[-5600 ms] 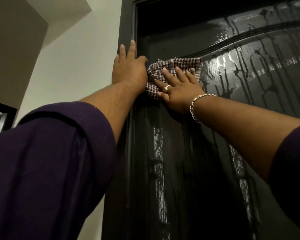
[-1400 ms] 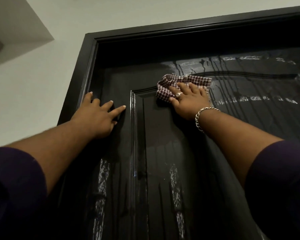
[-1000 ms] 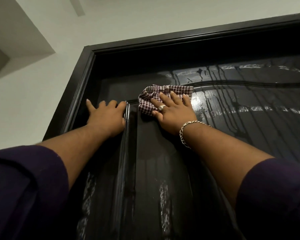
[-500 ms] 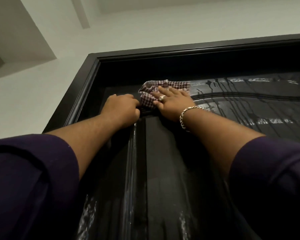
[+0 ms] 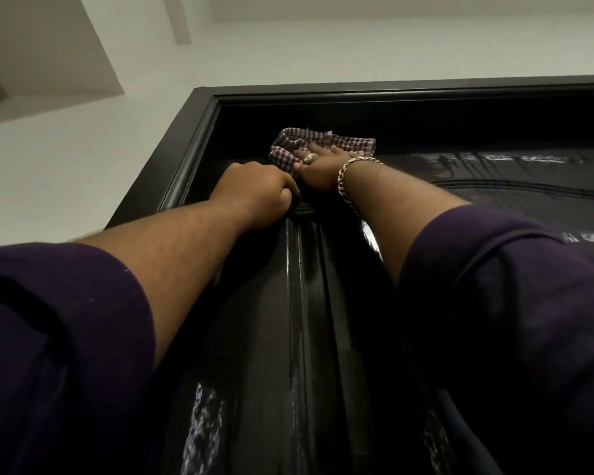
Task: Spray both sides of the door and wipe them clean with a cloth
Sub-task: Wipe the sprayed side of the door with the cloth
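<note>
Pressing crumpled checked cloth [image 5: 326,145] flat-fingered onto glossy wet black door [image 5: 323,320]: right hand [image 5: 318,169]; left hand [image 5: 258,193] curled, empty.

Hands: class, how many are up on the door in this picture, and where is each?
2. The left hand rests on the door near its top; the right hand presses the checked cloth beside it.

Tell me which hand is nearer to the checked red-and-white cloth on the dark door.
Right. The right hand presses flat on the checked red-and-white cloth; the left hand rests on the dark door just below-left of it.
</note>
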